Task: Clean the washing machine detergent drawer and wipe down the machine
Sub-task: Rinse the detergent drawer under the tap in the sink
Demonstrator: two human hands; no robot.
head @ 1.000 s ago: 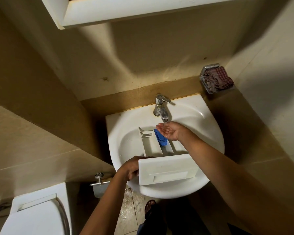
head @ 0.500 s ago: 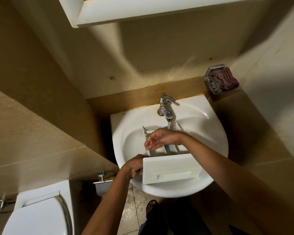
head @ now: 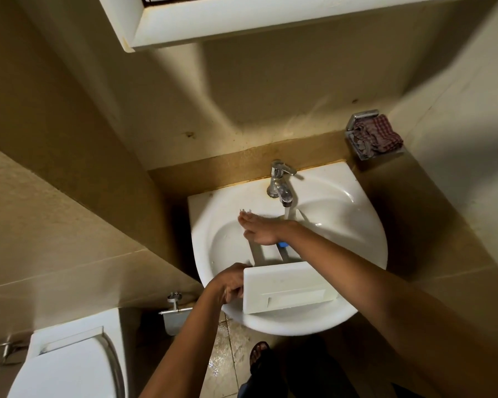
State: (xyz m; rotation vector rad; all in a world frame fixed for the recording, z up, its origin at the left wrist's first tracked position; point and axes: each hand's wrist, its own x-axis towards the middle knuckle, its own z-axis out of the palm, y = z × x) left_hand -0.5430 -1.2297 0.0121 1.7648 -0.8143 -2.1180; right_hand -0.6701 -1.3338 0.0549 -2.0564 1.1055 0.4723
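The white detergent drawer [head: 288,285] lies in the white sink [head: 357,234], its front panel toward me and its compartments pointing at the tap [head: 281,183]. Water runs from the tap. My left hand [head: 230,284] grips the left end of the front panel. My right hand [head: 262,229] lies flat over the drawer's far compartments, fingers straight and pointing left, hiding most of the inside. A bit of the blue insert [head: 283,244] shows under my wrist.
A checked cloth [head: 375,135] sits in a chrome wall holder at the back right. A toilet [head: 66,366] stands at lower left, with a metal bracket [head: 174,308] on the wall beside it. A cabinet [head: 242,21] hangs overhead. The floor below is wet.
My right hand left the water stream, turned palm down and swept left across the drawer's compartments, covering the blue insert. My left hand keeps its grip. The camera shifted.
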